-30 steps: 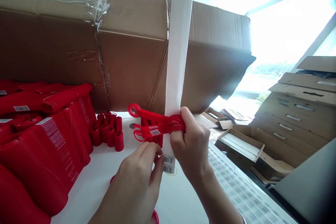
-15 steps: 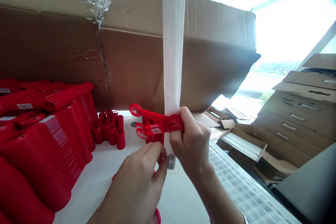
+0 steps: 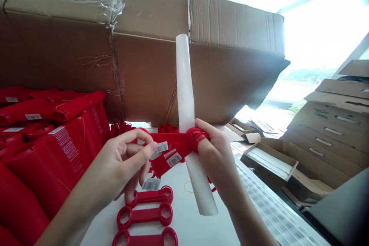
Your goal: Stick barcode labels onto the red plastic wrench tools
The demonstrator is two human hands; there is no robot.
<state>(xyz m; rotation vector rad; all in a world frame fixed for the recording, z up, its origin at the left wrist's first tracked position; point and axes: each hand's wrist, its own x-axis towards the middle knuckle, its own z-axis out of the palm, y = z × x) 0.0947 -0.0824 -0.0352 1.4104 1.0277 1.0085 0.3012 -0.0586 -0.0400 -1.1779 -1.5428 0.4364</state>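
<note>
My right hand (image 3: 217,150) is closed around a bunch of red plastic bars with ring ends (image 3: 197,136) and a long white paper strip (image 3: 186,84). The strip passes upright through the grip and its lower end hangs below. Small barcode labels (image 3: 173,159) show on the held bars. My left hand (image 3: 123,161) pinches a barcode sticker (image 3: 161,147) between thumb and forefinger, against a held bar. Another barcode sticker (image 3: 151,183) hangs at its lower fingers. Below, several loose red double-ringed bars (image 3: 147,215) lie in a row on the white table (image 3: 198,226).
Tall stacks of nested red pieces (image 3: 69,153) stand at the left. A large cardboard box (image 3: 144,65) spans the back. Sheets of printed labels (image 3: 265,203) lie at the right edge, beside open cartons (image 3: 271,161) and stacked flat boxes (image 3: 325,130).
My left hand has moved left and up from the strip's lower end and now holds stickers. The white strip has dropped lower through my right hand. More of the loose bars shows.
</note>
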